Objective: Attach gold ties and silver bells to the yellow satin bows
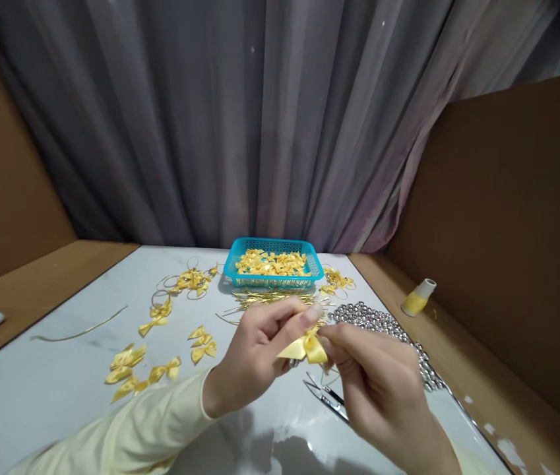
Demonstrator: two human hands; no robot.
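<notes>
Here, two hands pinch one yellow bow

A person holds a shiny yellow ribbon bow [317, 354] up over a white table with grey streaks [62, 396]. The left hand [262, 346] is closed on it, with the thumb at the top of the bow. The right hand [388, 376] is closed too, finger and thumb pinching the bow's right side, near its knot.

A shiny silver bit [293, 362] peeks out below the bow, but it is too small to tell if it is fixed on. The step looks like fine work at the middle of the bow. That seems to call for a still left hand and small, soft turns from the right fingers, so the ribbon does not get squashed.

Behind the hands lie thin gold wires [280, 299], in front of a blue plastic basket [314, 262] with more yellow bows in it. Round silver beads [363, 318] spread out to the right. A thin metal tool with two pointed tips [330, 403] lies just beside the right hand.
</notes>
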